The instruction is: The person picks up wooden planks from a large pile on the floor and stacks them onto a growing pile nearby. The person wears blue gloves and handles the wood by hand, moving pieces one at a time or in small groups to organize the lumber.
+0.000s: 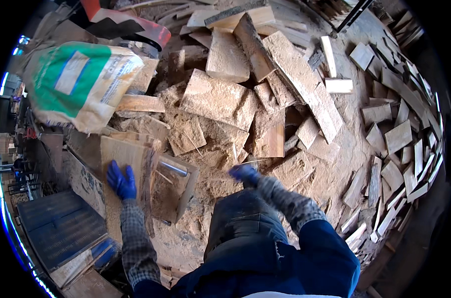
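My left hand (121, 181), in a blue glove, lies flat with the thumb apart on a wide wooden board (114, 149) at the left. Bark-like brown edges show along the right side of this board. My right hand (245, 174), also gloved in blue, is over my right knee and smeared by motion, so its grip does not show clearly. A thin wood sliver (258, 160) appears just beyond its fingers; whether they touch it cannot be made out. Beside the board sits a sawdust-covered metal frame with a shiny roller (174, 169).
Sawdust-covered wood blocks (220, 98) and a long plank (305, 79) are heaped ahead. A green and white sack (76, 82) rests at the far left, near an orange-red metal part (148, 33). More offcuts (399, 136) spread along the right. A dark ribbed panel (61, 226) stands lower left.
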Demonstrator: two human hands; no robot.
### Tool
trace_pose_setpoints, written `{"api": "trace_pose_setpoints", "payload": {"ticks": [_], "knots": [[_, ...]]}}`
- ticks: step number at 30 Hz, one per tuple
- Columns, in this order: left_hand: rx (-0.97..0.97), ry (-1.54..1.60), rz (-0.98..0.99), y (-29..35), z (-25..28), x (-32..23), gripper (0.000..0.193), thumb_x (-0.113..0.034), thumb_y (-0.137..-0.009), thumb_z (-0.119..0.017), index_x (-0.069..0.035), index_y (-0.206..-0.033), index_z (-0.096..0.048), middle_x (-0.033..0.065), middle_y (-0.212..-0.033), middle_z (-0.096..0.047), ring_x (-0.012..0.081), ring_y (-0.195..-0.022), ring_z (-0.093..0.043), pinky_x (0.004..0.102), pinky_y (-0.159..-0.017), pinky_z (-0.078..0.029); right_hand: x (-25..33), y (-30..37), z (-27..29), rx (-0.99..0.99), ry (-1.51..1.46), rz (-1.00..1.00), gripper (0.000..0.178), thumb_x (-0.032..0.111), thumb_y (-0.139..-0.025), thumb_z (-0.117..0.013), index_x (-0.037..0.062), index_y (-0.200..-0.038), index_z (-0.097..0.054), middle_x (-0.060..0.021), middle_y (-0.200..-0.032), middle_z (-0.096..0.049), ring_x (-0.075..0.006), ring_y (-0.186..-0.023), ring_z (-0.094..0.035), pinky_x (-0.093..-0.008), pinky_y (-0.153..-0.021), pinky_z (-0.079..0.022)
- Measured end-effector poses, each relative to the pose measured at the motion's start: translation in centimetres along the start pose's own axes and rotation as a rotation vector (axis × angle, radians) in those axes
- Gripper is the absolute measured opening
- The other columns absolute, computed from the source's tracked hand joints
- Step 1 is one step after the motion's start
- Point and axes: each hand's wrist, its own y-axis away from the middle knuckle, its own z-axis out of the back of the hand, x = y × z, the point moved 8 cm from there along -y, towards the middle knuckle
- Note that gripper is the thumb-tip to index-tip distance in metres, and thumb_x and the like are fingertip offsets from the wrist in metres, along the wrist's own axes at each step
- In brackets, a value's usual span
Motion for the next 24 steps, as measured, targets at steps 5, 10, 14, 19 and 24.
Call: {"api": "trace_pose_setpoints", "payload": {"ticks": [5,10,14,19,24], "knots": [[0.089,0.134,-0.053,0.1,0.9,-0.2,0.060,-0.038,-0.096,-0.045,-0.003,-0.142,-0.032,0.0218,-0.145,-0.032,0.0398,-0.133,-0.030,0.0475,-0.110,-0.023,-7.9,-8.6,32.7,-0.655,0.497,-0.097,0.064,0.052,-0.078,-0.067,-0.0009,-0.112,-0.055,-0.0248,-0.107,-0.060,-0.0375,-0.097,-0.059,-0.0433,-0.084,-0.048],[0.189,0.269,-0.004,-1.0,-2.0,-0.2,0.064,-0.039,-0.097,-0.042,0.002,-0.144,-0.027,0.0214,-0.148,-0.027,0.0355,-0.137,-0.026,0.0433,-0.112,-0.021,1.3,-14.8,53.0,-1.083,0.577,0.182,0.093,0.053,-0.071,-0.074,-0.0063,-0.132,-0.039,-0.0332,-0.126,-0.049,-0.0439,-0.116,-0.051,-0.0428,-0.098,-0.042],[0.164,0.438,0.154,-1.1,-3.1,0.5,0.073,-0.049,-0.095,-0.044,0.001,-0.144,-0.026,0.0188,-0.148,-0.027,0.0322,-0.136,-0.027,0.0428,-0.111,-0.022,8.5,-21.2,57.3,-1.025,0.436,0.127,0.075,0.047,-0.069,-0.079,-0.0061,-0.117,-0.056,-0.0209,-0.106,-0.065,-0.0319,-0.100,-0.062,-0.0384,-0.090,-0.047],[0.180,0.513,0.220,-1.9,-3.9,2.2,0.080,-0.052,-0.092,-0.046,0.001,-0.146,-0.018,0.0168,-0.150,-0.022,0.0289,-0.137,-0.025,0.0406,-0.111,-0.022,5.7,-27.4,56.7,-0.643,-0.049,-0.108,0.044,0.044,-0.072,-0.078,0.0053,-0.091,-0.068,-0.0065,-0.073,-0.063,-0.0146,-0.057,-0.057,-0.0293,-0.048,-0.046],[0.137,0.263,0.045,-2.9,-3.3,0.5,0.067,-0.043,-0.096,-0.040,0.004,-0.142,-0.027,0.0201,-0.147,-0.028,0.0329,-0.136,-0.028,0.0417,-0.112,-0.019,6.2,-27.0,53.4,-0.607,-0.081,0.004,0.030,0.035,-0.078,-0.074,0.0065,-0.084,-0.066,-0.0061,-0.060,-0.056,-0.0150,-0.046,-0.051,-0.0299,-0.042,-0.042]]}}
